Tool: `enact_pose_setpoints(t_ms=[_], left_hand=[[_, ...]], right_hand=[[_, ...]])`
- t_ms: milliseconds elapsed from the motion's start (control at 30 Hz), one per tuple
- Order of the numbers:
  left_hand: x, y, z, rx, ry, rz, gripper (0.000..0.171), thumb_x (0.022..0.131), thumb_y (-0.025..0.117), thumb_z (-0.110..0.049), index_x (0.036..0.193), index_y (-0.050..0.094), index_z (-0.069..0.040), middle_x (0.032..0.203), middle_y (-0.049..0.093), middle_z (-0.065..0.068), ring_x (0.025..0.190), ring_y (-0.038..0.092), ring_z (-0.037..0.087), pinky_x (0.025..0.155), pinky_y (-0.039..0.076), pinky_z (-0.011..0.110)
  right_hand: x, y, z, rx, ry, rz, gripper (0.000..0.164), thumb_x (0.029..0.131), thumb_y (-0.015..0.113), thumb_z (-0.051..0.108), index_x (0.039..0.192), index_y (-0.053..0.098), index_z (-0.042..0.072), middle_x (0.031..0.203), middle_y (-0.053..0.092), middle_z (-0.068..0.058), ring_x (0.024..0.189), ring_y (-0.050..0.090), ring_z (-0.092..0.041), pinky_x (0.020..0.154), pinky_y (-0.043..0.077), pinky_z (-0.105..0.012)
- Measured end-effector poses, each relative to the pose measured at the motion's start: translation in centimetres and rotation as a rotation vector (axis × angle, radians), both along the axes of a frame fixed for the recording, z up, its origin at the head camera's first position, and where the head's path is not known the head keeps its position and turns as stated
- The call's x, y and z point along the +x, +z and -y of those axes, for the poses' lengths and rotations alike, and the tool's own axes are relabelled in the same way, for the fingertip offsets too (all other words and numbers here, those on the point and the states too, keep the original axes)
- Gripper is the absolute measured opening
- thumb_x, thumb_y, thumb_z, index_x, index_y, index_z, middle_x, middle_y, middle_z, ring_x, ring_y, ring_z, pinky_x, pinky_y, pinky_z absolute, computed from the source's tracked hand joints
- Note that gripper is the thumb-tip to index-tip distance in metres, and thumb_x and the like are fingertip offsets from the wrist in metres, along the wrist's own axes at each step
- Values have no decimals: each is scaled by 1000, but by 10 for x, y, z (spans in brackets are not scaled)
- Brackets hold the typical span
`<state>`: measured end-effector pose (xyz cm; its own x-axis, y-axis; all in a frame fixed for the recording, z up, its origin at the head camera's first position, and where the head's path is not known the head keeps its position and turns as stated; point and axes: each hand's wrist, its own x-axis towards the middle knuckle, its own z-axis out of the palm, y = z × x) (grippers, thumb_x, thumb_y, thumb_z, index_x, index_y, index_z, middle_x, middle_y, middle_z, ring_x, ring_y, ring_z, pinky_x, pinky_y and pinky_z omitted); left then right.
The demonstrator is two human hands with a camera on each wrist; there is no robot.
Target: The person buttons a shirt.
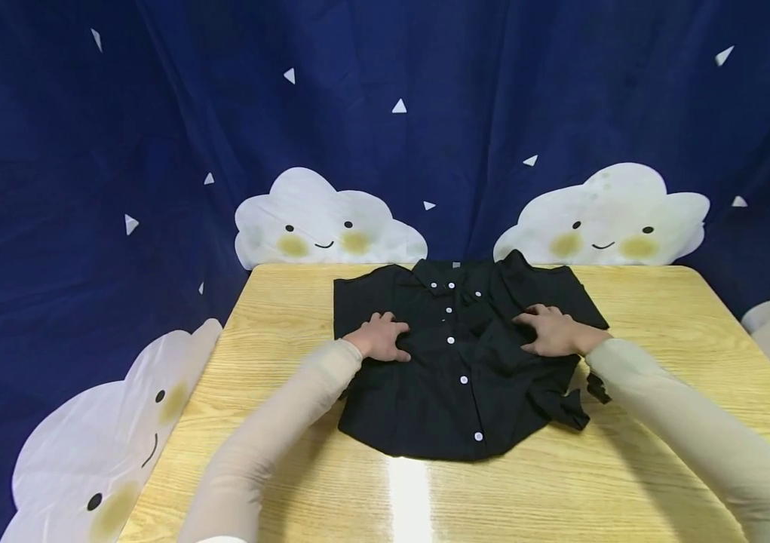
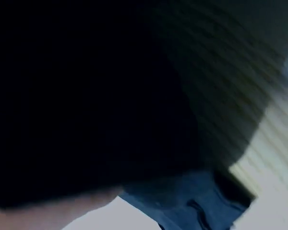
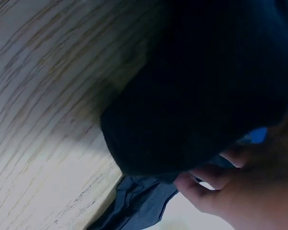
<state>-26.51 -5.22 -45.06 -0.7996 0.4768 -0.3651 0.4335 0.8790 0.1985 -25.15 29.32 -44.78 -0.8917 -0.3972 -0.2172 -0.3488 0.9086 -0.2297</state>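
A black button-up shirt (image 1: 425, 400) lies front side up on the table, its collar toward the far edge and white buttons running down its middle. On its left part rests my left hand (image 1: 381, 337), fingers spread over the cloth. My right hand (image 1: 552, 330) touches the right part, where the fabric is wrinkled and bunched. In the right wrist view, the fingers of the right hand (image 3: 216, 187) meet the edge of the dark cloth (image 3: 182, 105). Dark fabric (image 2: 86, 96) fills much of the left wrist view and hides most of the left hand.
The light wooden table (image 1: 276, 317) extends around the shirt, with a bright glare strip at the front. Behind it hangs a dark blue curtain (image 1: 357, 90) with white triangles and smiling clouds. A twisted black end of cloth (image 1: 568, 411) sticks out at the shirt's lower right.
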Motion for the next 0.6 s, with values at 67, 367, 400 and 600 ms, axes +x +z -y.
enact_pose_setpoints(t_ms=[67,367,400,600], left_hand=[[3,-1,-4,-66,-17,-3,70,87,64,-49,145,38,-21,144,31,14,130,29,35,101,32,49],[14,1,-13,-207,-13,20,95,75,70,-59,151,22,-27,154,14,13,140,13,35,104,24,56],[15,1,-13,-221,-11,25,98,74,70,-60,151,19,-27,155,11,12,141,11,35,105,22,57],[11,1,-11,-207,-17,57,102,73,70,-62,152,16,-27,156,8,14,141,8,37,106,20,57]], right_hand=[[0,-2,3,40,-7,55,61,85,67,35,134,49,5,136,35,-32,122,32,-55,89,29,-68],[2,-8,8,129,-23,108,91,76,74,47,143,33,2,142,24,-36,125,24,-57,90,29,-70],[2,-8,8,140,-29,115,94,75,74,49,144,31,2,143,22,-36,126,23,-58,89,29,-70],[1,-10,9,151,-40,96,96,76,73,52,145,29,1,143,20,-37,127,21,-57,88,29,-72]])
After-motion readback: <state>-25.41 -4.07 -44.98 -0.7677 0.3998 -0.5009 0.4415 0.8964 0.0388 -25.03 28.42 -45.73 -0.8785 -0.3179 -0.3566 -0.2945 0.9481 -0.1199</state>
